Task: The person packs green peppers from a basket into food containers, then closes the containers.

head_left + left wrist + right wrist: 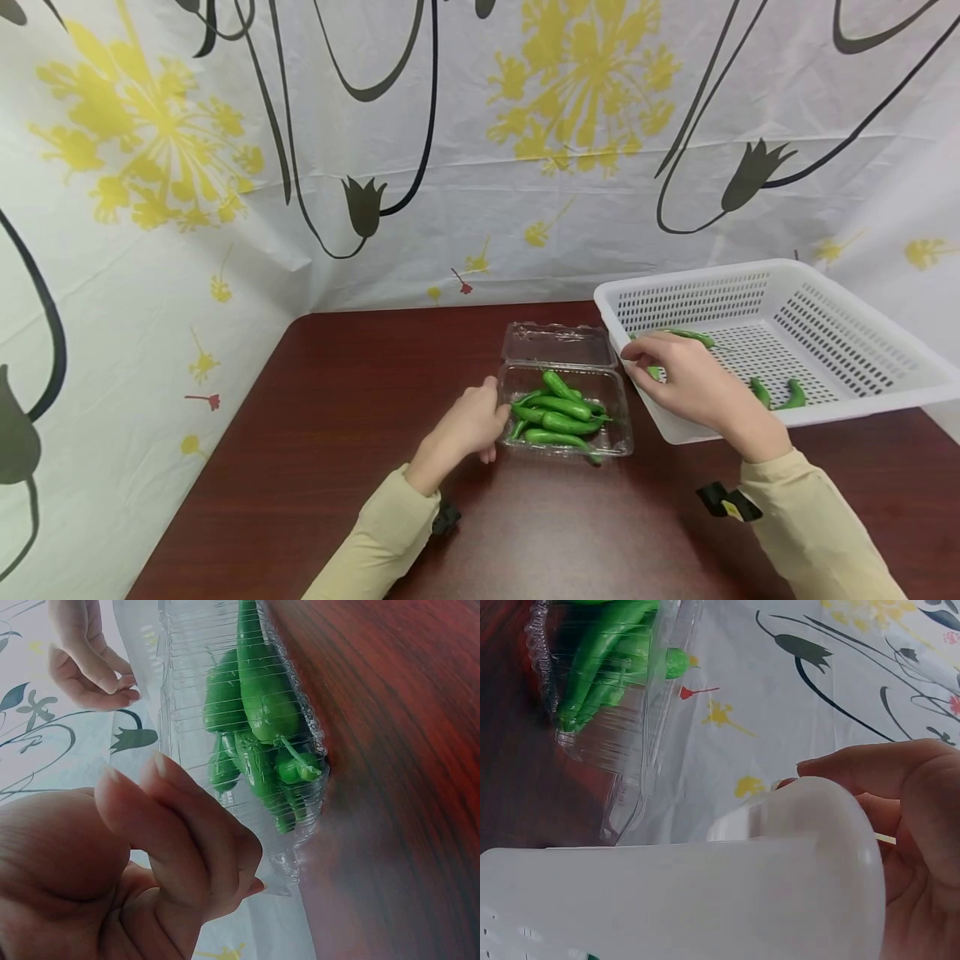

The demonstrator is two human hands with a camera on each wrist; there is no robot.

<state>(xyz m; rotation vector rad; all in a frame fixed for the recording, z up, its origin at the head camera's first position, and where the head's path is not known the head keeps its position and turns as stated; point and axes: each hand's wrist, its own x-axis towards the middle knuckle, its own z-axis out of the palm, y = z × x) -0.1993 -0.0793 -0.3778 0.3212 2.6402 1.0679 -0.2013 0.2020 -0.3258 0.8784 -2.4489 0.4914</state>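
A clear plastic clamshell box stands with its lid folded back, holding several green peppers. At its left side is my left hand, fingers loosely bent; in the left wrist view the fingers hold nothing beside the clear wall. My right hand is over the left rim of a white plastic basket, fingers bent and thumb apart, with nothing showing between them. In the right wrist view the basket's rim partly hides this hand. A few green peppers lie in the basket.
Both containers stand on a dark red-brown table, the basket to the right of the box. A white patterned sheet hangs behind the table and along its left side. One pepper tip pokes over the box's front edge.
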